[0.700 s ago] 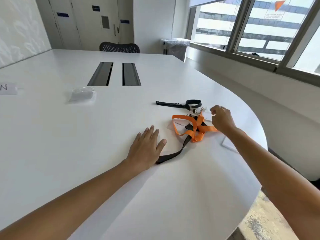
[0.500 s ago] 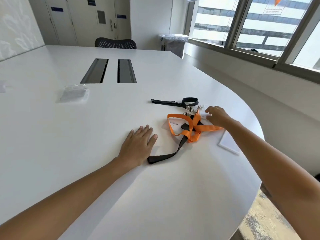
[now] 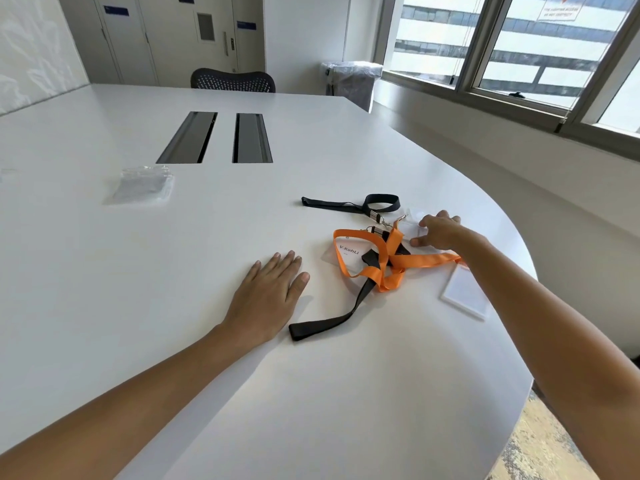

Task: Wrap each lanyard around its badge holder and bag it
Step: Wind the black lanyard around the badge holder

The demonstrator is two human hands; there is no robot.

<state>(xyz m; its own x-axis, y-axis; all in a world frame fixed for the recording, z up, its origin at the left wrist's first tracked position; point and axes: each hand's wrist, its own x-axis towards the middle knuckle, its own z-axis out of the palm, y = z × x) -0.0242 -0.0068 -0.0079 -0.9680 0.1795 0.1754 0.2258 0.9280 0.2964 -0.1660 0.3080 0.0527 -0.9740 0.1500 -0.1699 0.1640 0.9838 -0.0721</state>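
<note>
An orange lanyard (image 3: 379, 271) lies tangled over a black lanyard (image 3: 349, 315) on the white table (image 3: 173, 306). A second black lanyard (image 3: 348, 204) lies just beyond them. A badge holder with a printed name card (image 3: 346, 252) sits under the orange loop. My right hand (image 3: 438, 232) rests its fingertips on a clear badge holder (image 3: 414, 223) by the metal clips. Another clear badge holder (image 3: 464, 294) lies near the table's right edge. My left hand (image 3: 268, 299) lies flat and open on the table, left of the black strap's end.
A stack of clear plastic bags (image 3: 142, 185) lies at the far left of the table. Two dark cable slots (image 3: 214, 137) are set in the table's middle. A black chair (image 3: 232, 80) stands at the far end. The curved table edge runs close on the right.
My right hand has reached forward from the orange strap onto the clear badge holder by the clips. My left hand stays flat where it was.
</note>
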